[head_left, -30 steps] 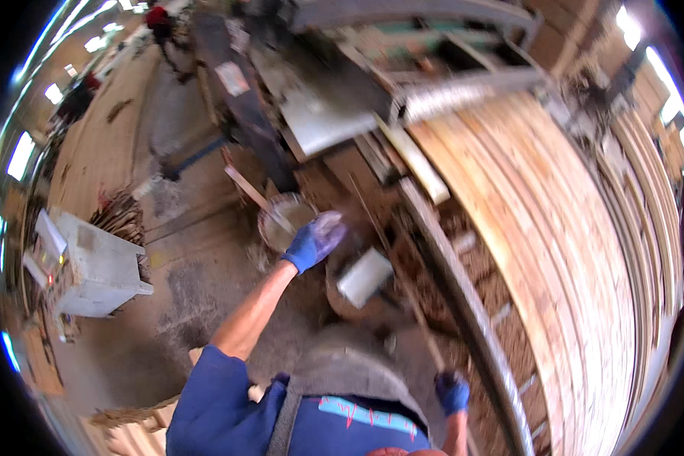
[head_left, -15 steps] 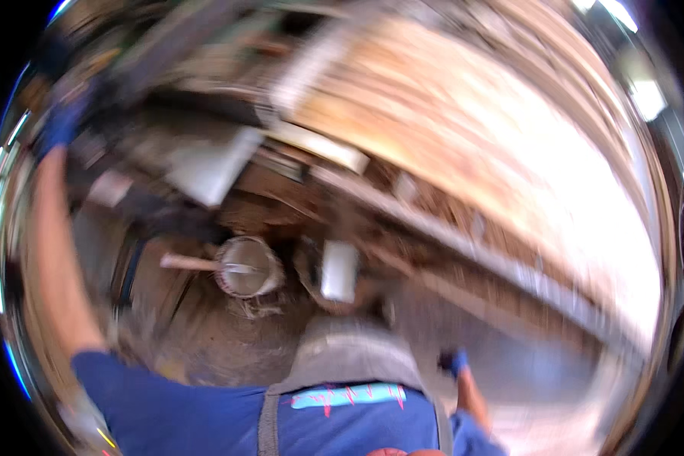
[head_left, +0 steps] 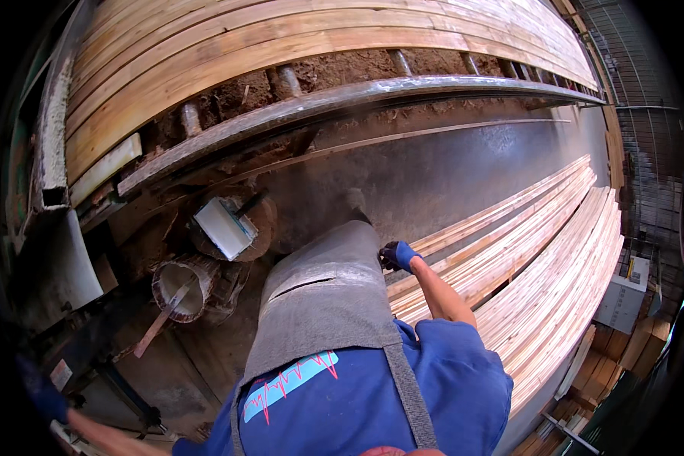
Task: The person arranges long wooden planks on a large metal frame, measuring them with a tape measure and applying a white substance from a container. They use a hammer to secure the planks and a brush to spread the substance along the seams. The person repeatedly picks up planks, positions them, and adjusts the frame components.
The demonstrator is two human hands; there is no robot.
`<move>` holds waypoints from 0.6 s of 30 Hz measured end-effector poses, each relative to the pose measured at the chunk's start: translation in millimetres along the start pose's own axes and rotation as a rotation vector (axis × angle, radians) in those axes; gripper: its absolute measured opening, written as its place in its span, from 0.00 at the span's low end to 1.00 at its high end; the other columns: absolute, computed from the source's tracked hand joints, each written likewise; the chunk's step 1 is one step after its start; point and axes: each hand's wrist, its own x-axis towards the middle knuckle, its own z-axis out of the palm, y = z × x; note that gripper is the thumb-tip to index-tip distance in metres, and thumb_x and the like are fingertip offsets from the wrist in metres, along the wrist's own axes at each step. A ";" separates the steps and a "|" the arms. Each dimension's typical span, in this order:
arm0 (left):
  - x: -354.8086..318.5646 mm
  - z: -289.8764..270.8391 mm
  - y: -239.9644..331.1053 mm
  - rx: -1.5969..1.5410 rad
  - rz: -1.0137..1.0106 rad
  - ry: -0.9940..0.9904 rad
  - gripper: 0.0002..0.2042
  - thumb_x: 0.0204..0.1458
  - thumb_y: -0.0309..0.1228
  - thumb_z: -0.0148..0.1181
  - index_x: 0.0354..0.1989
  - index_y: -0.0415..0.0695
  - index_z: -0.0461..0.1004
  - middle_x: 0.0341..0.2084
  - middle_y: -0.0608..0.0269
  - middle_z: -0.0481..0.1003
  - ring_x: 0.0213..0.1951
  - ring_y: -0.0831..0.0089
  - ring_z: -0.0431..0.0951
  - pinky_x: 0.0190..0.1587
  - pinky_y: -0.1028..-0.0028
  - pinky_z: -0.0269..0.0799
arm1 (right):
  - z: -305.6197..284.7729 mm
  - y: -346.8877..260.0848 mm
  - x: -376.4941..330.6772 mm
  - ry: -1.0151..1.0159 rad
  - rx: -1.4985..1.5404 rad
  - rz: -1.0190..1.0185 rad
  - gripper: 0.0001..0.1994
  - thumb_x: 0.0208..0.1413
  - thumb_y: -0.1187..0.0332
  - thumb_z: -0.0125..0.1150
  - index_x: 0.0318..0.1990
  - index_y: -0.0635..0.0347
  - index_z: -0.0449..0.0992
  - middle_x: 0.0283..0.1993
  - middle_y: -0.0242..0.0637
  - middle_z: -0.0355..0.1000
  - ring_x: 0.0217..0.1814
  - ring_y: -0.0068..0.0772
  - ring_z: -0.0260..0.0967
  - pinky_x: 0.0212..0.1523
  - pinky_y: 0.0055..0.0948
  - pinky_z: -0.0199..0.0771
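Note:
My right hand (head_left: 399, 256), in a blue glove with dark fingers, hangs beside my grey apron (head_left: 323, 292). Its fingers are loosely curled and a little apart, with nothing seen in them. Nearest to it are the ends of long pale wooden boards (head_left: 501, 281), laid in rows on the right. My left hand (head_left: 44, 391), also in a blue glove, is stretched out to the dark far-left rim. Shadow and blur hide its fingers there, close to dark machine parts. Whatever it may touch cannot be made out.
Ahead runs a long bed of planks (head_left: 281, 38) edged by a metal rail (head_left: 319, 106), sawdust beneath. A round bucket (head_left: 182, 289) with a wooden-handled tool (head_left: 153, 331) stands at left, near a white block (head_left: 226, 228) on a round stand. A pale box (head_left: 623, 296) sits far right.
My view has swung to the right, bringing the rows of boards into sight. My left arm has gone from reaching up ahead to low at the left rim. My right hand now shows beside the apron.

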 end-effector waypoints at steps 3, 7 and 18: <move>-104.1 7.6 139.0 -0.349 -0.037 -0.169 0.19 0.56 0.34 0.55 0.54 0.39 0.70 0.47 0.56 0.73 0.47 0.66 0.73 0.52 0.71 0.68 | -44.2 6.8 25.5 0.026 0.095 0.037 0.14 0.58 0.56 0.55 0.37 0.58 0.76 0.30 0.38 0.76 0.24 0.31 0.74 0.21 0.29 0.70; -284.5 -2.8 336.9 -0.907 -0.372 -0.779 0.17 0.57 0.29 0.54 0.54 0.39 0.70 0.47 0.59 0.73 0.47 0.68 0.72 0.52 0.72 0.68 | -121.2 7.4 119.8 0.062 0.396 0.103 0.13 0.60 0.54 0.52 0.41 0.52 0.74 0.34 0.39 0.77 0.30 0.38 0.74 0.29 0.37 0.73; -424.0 -112.8 500.4 -0.451 -0.317 -1.901 0.14 0.57 0.38 0.51 0.39 0.39 0.76 0.33 0.56 0.79 0.35 0.65 0.78 0.37 0.68 0.72 | -257.4 -64.1 395.6 0.241 0.467 0.108 0.16 0.56 0.55 0.59 0.41 0.58 0.74 0.32 0.41 0.73 0.34 0.37 0.73 0.33 0.40 0.73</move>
